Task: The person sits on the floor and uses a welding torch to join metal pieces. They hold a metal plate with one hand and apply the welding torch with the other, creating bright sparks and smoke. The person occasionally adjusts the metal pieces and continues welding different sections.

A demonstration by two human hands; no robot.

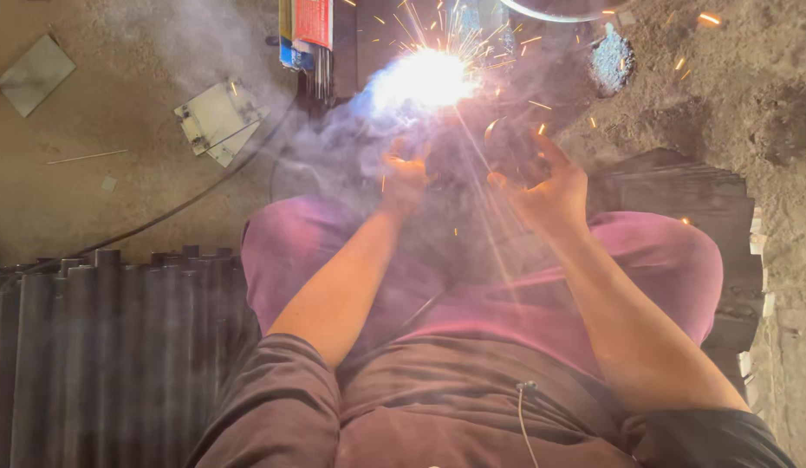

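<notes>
Single head-worn view, aimed steeply down over own chest and lap, close range. Forearms entering from 6 o'clock, left hand (405, 178) and right hand (542, 186) near centre. Welding glare (420, 80) at 12 o'clock, smoke veiling upper middle. Dirt floor (91, 208) toward 10 o'clock. Stacked dark metal pieces (100, 347) at 8 o'clock. No second view, no overlap.

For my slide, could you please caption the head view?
Seated welder's left hand and right hand work beside a bright arc amid sparks and smoke.
</notes>
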